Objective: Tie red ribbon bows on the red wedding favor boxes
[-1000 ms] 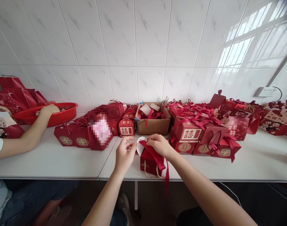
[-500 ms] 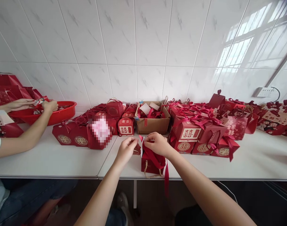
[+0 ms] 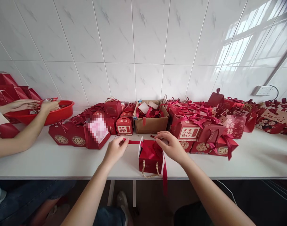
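A small red gift box (image 3: 150, 160) with a rope handle stands near the front edge of the white table (image 3: 51, 160). A red ribbon (image 3: 134, 142) runs across its top and hangs over the table edge. My left hand (image 3: 115, 149) pinches one ribbon end, pulled out to the left of the box. My right hand (image 3: 171, 146) rests over the box's right top, fingers closed on the ribbon there.
A brown cardboard box (image 3: 151, 122) of ribbons and tags sits behind. Many finished red gift boxes (image 3: 195, 130) crowd the back and right. At left another person's hands (image 3: 43, 106) reach into a red basin (image 3: 50, 116).
My left hand has drawn the ribbon end out to the left, away from the box. My right hand shifted slightly right over the box top. The other person's hands moved together over the basin.
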